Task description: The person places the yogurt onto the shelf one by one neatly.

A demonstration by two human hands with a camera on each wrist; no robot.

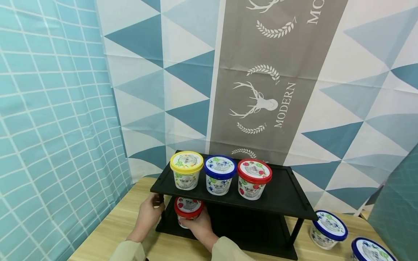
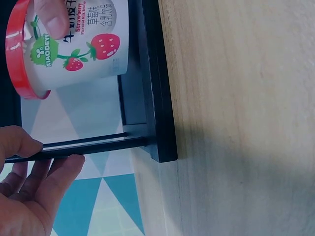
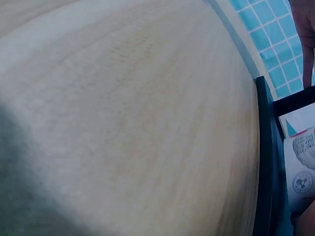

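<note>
On the lower tier [image 1: 248,226] of a black two-tier rack, at its left end, my right hand [image 1: 201,225] grips a red-lidded strawberry tub [image 1: 188,205]. In the left wrist view the tub [image 2: 81,61] shows printed strawberries, with a thumb against its side. My left hand [image 1: 147,214] holds the rack's left front post [image 2: 106,146], thumb on one side and fingers on the other. Above, the upper tier [image 1: 284,185] carries a yellow-lidded tub [image 1: 186,170], a blue-lidded tub [image 1: 220,174] and another red-lidded tub [image 1: 253,178] in a row.
To the right of the rack, a blue-lidded tub [image 1: 328,229] stands on the wooden table [image 1: 130,203]. Another blue-lidded tub [image 1: 372,250] is cut off by the lower frame edge. Patterned cloth [image 1: 189,72] hangs behind, and blue checked cloth [image 1: 49,108] on the left.
</note>
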